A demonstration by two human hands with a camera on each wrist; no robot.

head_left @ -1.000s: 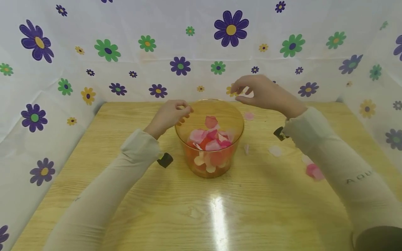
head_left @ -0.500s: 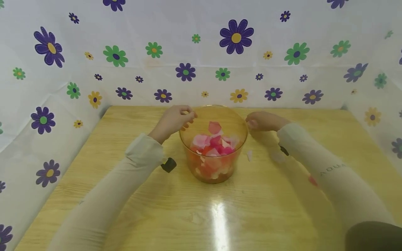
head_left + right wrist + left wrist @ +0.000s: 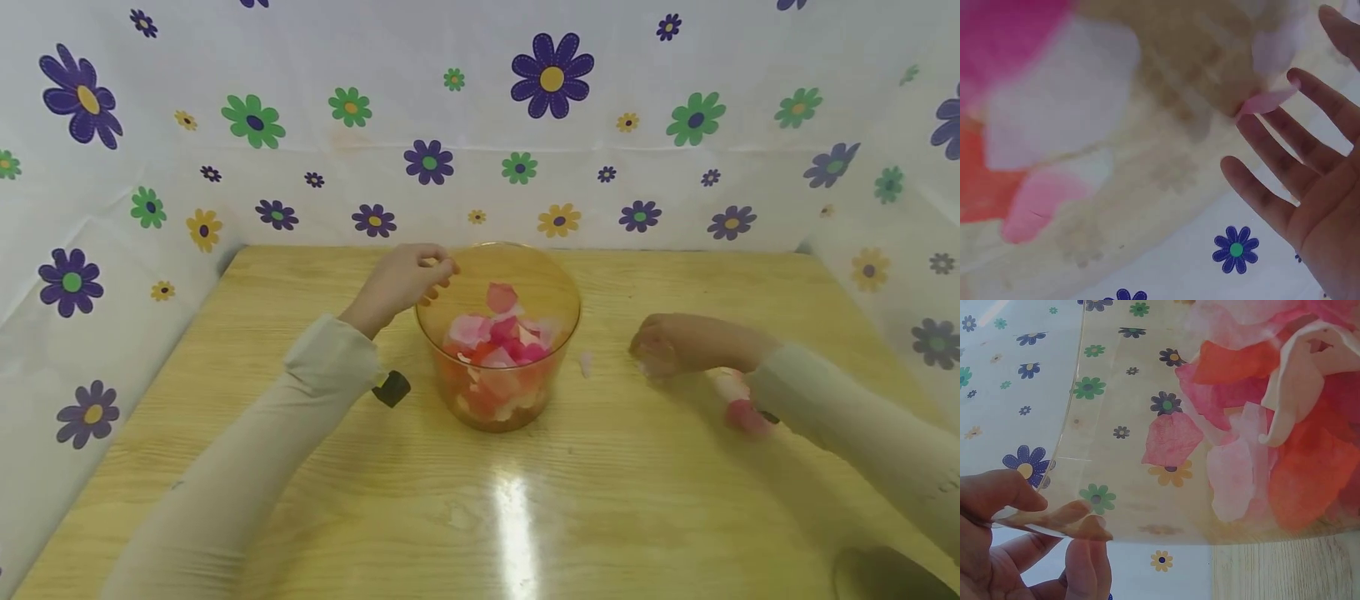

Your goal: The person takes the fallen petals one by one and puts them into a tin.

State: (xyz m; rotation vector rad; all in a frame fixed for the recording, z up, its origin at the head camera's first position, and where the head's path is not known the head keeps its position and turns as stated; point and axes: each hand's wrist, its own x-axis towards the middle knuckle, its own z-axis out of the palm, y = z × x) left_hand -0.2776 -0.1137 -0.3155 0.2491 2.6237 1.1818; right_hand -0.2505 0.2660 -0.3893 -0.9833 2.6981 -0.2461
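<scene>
A clear amber bucket [image 3: 517, 265] stands upright on the table, partly filled with pink, red and white petals [image 3: 506, 337]. My left hand [image 3: 405, 279] grips its left rim, the thumb on one side and the fingers on the other, as the left wrist view shows. To the right of the bucket, low over the table, is my right hand [image 3: 697, 343]. In the right wrist view its fingers are spread, with a small pink petal [image 3: 1269, 102] against the fingertips. A pale petal [image 3: 656, 360] shows under this hand in the head view.
A small pale petal [image 3: 587, 364] lies just right of the bucket. Farther right, by the right sleeve, are a pale petal [image 3: 729, 383] and a deep pink petal [image 3: 748, 417]. A flower-printed white sheet [image 3: 337, 158] encloses the table [image 3: 420, 508] at the back and sides.
My right hand has come down from above the rim, then moved right and nearer, away from the bucket. The pink petal behind the bucket's right side has left its place. My left hand stays put.
</scene>
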